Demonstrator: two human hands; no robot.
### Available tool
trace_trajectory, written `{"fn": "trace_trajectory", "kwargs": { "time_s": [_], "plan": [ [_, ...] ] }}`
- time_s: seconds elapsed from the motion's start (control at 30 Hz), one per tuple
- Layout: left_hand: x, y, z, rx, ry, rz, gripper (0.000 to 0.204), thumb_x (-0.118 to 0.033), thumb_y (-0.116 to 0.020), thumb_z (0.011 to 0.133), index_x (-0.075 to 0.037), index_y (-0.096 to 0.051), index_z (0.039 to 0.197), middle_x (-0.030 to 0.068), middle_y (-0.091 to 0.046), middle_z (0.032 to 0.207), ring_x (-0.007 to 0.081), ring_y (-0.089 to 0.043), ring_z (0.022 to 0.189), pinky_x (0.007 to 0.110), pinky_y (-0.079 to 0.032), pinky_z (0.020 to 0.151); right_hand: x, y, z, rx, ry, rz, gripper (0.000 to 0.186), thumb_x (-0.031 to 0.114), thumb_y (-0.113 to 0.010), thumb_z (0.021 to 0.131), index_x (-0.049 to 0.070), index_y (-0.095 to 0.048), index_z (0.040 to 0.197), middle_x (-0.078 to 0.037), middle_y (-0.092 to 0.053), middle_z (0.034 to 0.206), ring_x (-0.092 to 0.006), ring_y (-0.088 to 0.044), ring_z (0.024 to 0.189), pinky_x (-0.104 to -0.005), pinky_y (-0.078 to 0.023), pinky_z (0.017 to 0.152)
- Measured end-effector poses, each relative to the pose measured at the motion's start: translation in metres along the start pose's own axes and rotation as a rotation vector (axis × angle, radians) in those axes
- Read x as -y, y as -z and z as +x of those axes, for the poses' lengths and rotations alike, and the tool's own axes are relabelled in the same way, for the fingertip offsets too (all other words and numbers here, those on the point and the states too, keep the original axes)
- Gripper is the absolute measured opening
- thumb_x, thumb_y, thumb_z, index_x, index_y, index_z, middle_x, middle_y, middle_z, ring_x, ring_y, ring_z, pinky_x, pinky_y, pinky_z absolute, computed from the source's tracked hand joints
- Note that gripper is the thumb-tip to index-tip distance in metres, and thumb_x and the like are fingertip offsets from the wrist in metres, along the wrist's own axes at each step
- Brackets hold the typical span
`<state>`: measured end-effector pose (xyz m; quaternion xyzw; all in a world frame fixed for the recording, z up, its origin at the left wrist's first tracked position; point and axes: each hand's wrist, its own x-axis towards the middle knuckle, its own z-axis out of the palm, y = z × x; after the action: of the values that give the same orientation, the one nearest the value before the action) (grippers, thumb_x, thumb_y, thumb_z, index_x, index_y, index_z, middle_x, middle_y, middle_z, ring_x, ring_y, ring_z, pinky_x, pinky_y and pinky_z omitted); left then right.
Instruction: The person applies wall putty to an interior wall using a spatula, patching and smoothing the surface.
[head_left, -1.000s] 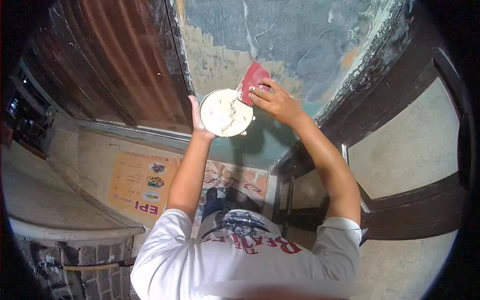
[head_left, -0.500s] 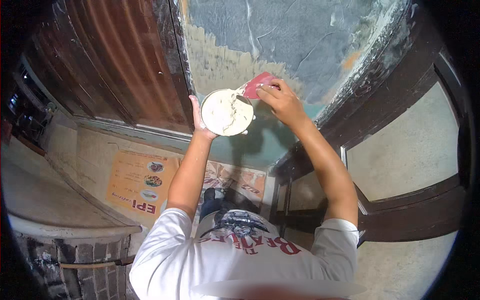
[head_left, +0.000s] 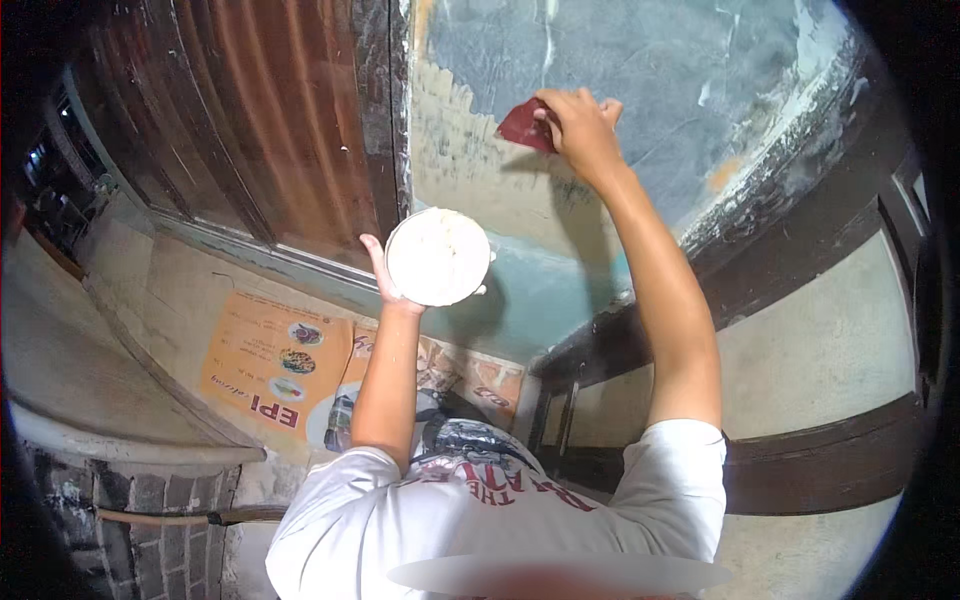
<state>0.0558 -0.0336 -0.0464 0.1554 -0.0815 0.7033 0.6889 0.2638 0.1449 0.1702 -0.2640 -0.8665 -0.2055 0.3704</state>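
My left hand [head_left: 388, 280] supports a round tub of cream-white putty [head_left: 438, 257] from below and the side, its thumb sticking up along the rim. Most of the fingers are hidden under the tub. Farther up and to the right, my right hand [head_left: 580, 128] grips a red putty scraper [head_left: 526, 127]. The scraper's edge is at or close to the wall [head_left: 610, 70], by the line between the beige and grey-blue areas; whether it touches I cannot tell.
A brown ribbed wooden panel [head_left: 260, 130] stands left of the wall, and a dark wooden frame with pale panes [head_left: 800, 310] on the right. On the floor lies an orange printed banner [head_left: 250, 370]. Grey brickwork [head_left: 170, 530] with a pole across it is at lower left.
My right hand with the scraper has moved up from the tub's rim to the wall. The tub in my left hand has shifted slightly lower and left.
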Motion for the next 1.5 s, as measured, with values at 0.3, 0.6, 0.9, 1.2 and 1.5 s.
{"fn": "trace_trajectory", "kwargs": {
  "time_s": [0.3, 0.6, 0.9, 1.2, 1.5],
  "plan": [
    [-0.03, 0.026, 0.01, -0.181, -0.092, 0.084, 0.11, -0.092, -0.035, 0.082, -0.002, -0.051, 0.144, 0.0201, -0.053, 0.147, 0.0432, -0.054, 0.13, 0.067, -0.045, 0.102, 0.006, -0.043, 0.056, 0.007, 0.092, -0.152, 0.024, 0.023, -0.06, 0.097, 0.021, -0.065, 0.121, 0.002, -0.071, 0.107, -0.0222, -0.059, 0.103, -0.0535, -0.033, 0.084],
    [-0.042, 0.038, 0.012, -0.069, 0.007, 0.125, 0.111, -0.093, -0.036, 0.081, -0.003, -0.051, 0.144, 0.02, -0.054, 0.146, 0.0413, -0.055, 0.13, 0.065, -0.046, 0.104, 0.014, -0.051, 0.061, -0.004, -0.006, -0.174, 0.025, 0.021, -0.061, 0.095, 0.02, -0.066, 0.119, 0.002, -0.07, 0.107, -0.0222, -0.059, 0.105, -0.0532, -0.032, 0.085],
    [-0.046, 0.05, 0.013, -0.235, -0.017, 0.115, 0.11, -0.092, -0.037, 0.081, -0.002, -0.055, 0.14, 0.0183, -0.058, 0.142, 0.0407, -0.056, 0.127, 0.064, -0.045, 0.105, 0.008, -0.049, 0.058, -0.021, -0.018, -0.175, 0.033, 0.014, -0.066, 0.09, 0.019, -0.063, 0.123, 0.002, -0.069, 0.111, -0.023, -0.059, 0.101, -0.0526, -0.032, 0.087],
    [-0.046, 0.058, 0.022, -0.302, -0.102, 0.191, 0.108, -0.092, -0.037, 0.081, -0.002, -0.056, 0.14, 0.0165, -0.06, 0.14, 0.0385, -0.058, 0.125, 0.061, -0.047, 0.105, 0.015, -0.065, 0.048, 0.009, 0.084, -0.228, 0.026, 0.019, -0.067, 0.092, 0.019, -0.065, 0.118, 0.002, -0.07, 0.107, -0.0222, -0.06, 0.097, -0.0509, -0.032, 0.084],
    [-0.04, 0.04, 0.025, -0.226, -0.058, 0.185, 0.111, -0.093, -0.034, 0.082, -0.002, -0.052, 0.142, 0.0202, -0.055, 0.145, 0.0405, -0.055, 0.129, 0.06, -0.045, 0.107, 0.008, -0.062, 0.046, -0.142, 0.077, -0.144, 0.023, 0.018, -0.068, 0.091, 0.019, -0.067, 0.113, 0.002, -0.069, 0.102, -0.0219, -0.06, 0.093, -0.0495, -0.033, 0.082]
  ]
}}
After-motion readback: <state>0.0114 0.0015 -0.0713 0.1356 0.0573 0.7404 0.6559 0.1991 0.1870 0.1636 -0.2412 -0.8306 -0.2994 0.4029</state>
